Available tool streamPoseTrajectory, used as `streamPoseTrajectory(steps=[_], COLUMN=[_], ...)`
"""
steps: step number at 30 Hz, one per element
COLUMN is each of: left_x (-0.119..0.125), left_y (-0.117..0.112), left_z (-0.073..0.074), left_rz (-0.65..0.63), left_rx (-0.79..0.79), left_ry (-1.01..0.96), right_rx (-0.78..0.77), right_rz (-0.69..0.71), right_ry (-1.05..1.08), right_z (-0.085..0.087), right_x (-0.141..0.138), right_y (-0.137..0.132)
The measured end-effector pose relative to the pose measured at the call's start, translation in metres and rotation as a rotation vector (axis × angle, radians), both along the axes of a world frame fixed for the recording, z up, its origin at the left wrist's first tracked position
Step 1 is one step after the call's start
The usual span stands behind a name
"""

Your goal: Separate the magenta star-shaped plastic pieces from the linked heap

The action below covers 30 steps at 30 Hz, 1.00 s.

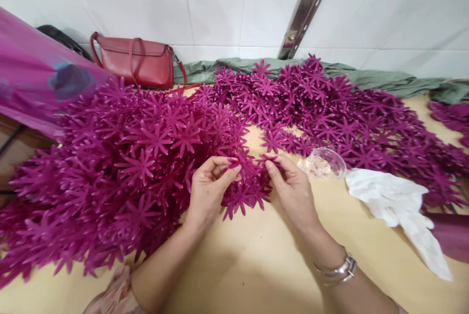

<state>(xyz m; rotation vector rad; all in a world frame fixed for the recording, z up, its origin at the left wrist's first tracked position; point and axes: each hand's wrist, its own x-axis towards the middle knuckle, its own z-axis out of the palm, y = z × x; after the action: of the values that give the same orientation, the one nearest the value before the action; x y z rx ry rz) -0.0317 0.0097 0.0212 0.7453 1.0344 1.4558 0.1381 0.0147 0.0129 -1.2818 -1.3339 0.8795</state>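
Note:
My left hand and my right hand meet over the tan table, both pinching a cluster of magenta star-shaped flower pieces. Left thumb and fingers close on the cluster's upper left edge. The right fingers grip its upper right edge. A big heap of assembled magenta flower clusters lies just left of my left hand. A flatter spread of loose flower pieces lies behind and to the right. A silver bracelet circles my right wrist.
A small clear plastic cup lies on its side right of my right hand, beside a white glove. A red handbag sits against the tiled wall. Green cloth runs along the back edge. Pink plastic sheeting hangs at the left.

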Motion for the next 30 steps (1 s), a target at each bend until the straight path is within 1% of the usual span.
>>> streamPoseTrajectory(steps=[2, 4, 7, 10, 13, 14, 16, 18, 20, 21, 23, 25, 27, 29, 30], left_x=[-0.001, -0.001, -0.002, 0.000, 0.002, 0.002, 0.002, 0.000, -0.003, -0.004, -0.004, -0.003, 0.000, 0.004, 0.006], left_y=[-0.001, -0.002, -0.006, -0.009, -0.013, -0.014, -0.017, -0.018, -0.018, -0.018, -0.016, -0.017, -0.021, -0.029, -0.033], left_z=[0.002, 0.005, 0.008, 0.010, 0.010, 0.010, 0.010, 0.011, 0.013, 0.014, 0.016, 0.018, 0.019, 0.020, 0.020], left_rz=[0.013, 0.010, -0.005, -0.010, -0.064, -0.087, -0.087, 0.030, 0.210, 0.294, 0.403, 0.441, 0.449, 0.465, 0.468], left_rx=[0.012, 0.016, 0.018, 0.048, 0.080, 0.086, 0.106, 0.185, 0.349, 0.439, 0.570, 0.613, 0.616, 0.637, 0.658], left_ry=[0.029, 0.065, 0.136, 0.232, 0.337, 0.368, 0.427, 0.518, 0.670, 0.767, 0.956, 1.089, 1.146, 1.165, 1.164], right_rx=[-0.019, -0.013, -0.035, -0.050, -0.077, -0.096, -0.114, -0.089, -0.049, -0.034, 0.009, 0.084, 0.149, 0.173, 0.182], right_rz=[-0.031, -0.020, 0.037, 0.083, 0.154, 0.158, 0.096, -0.015, -0.104, -0.115, -0.060, 0.065, 0.166, 0.180, 0.155], right_ry=[0.040, 0.048, 0.081, 0.174, 0.210, 0.201, 0.180, 0.142, 0.082, 0.047, -0.026, -0.130, -0.227, -0.270, -0.271], right_z=[0.001, 0.003, 0.005, 0.006, 0.009, 0.010, 0.012, 0.013, 0.013, 0.012, 0.011, 0.009, 0.010, 0.014, 0.017], right_x=[0.000, -0.001, -0.003, -0.006, -0.009, -0.009, -0.008, -0.005, -0.002, -0.001, -0.004, -0.010, -0.016, -0.017, -0.014], right_y=[0.000, -0.001, -0.004, -0.007, -0.010, -0.010, -0.009, -0.007, -0.006, -0.006, -0.006, -0.008, -0.010, -0.013, -0.014])
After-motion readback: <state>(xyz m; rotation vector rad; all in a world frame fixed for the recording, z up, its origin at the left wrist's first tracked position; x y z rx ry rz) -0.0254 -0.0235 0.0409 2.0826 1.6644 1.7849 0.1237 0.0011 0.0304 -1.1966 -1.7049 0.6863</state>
